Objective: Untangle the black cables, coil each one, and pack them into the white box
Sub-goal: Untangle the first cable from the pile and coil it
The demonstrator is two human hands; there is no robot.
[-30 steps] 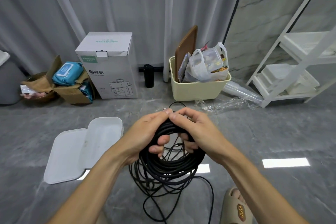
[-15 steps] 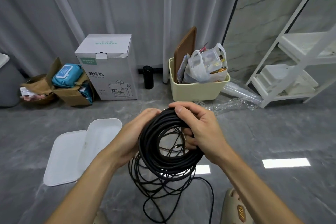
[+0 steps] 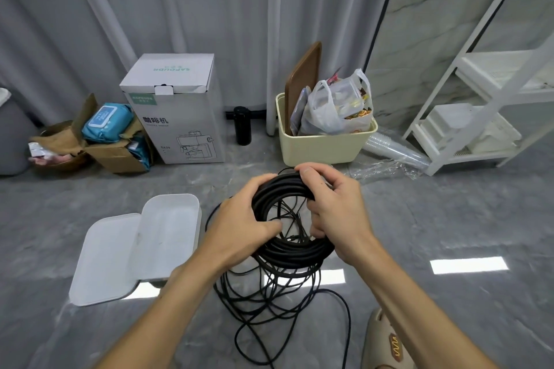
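White box point(image 3: 169, 237) lies open; both hands grip coiled black cable point(image 3: 295, 252).

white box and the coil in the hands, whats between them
In the head view, the left hand sits between the open white box and the black cable coil it grips; below it, only bare grey floor.

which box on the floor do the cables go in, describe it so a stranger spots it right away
Start at the tall white cardboard carton against the grey curtain, then look down the floor toward the person. The white box lies open there, left of the left hand, its flat lid beside it. Unlike the carton, it is shallow, plain and round-cornered.
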